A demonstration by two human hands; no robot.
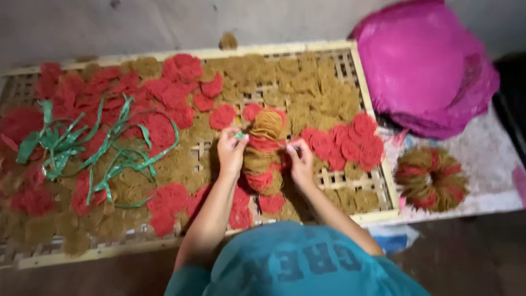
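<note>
A stacked bundle of round brown and red lacy discs [266, 151] stands on the slatted bamboo tray [307, 48]. My left hand [232, 152] grips the bundle's left side and pinches a short end of green strip [239, 135]. On the bundle's right side, my right hand [301, 164] has its fingers closed against it. Loose red discs [350, 143] and brown discs [307, 87] lie all around both hands.
A tangle of green plastic strips [101, 147] lies on the discs at the tray's left. A finished ring-shaped bundle [432, 178] sits on the cloth to the right. Behind it is a large pink mesh sack [424, 66].
</note>
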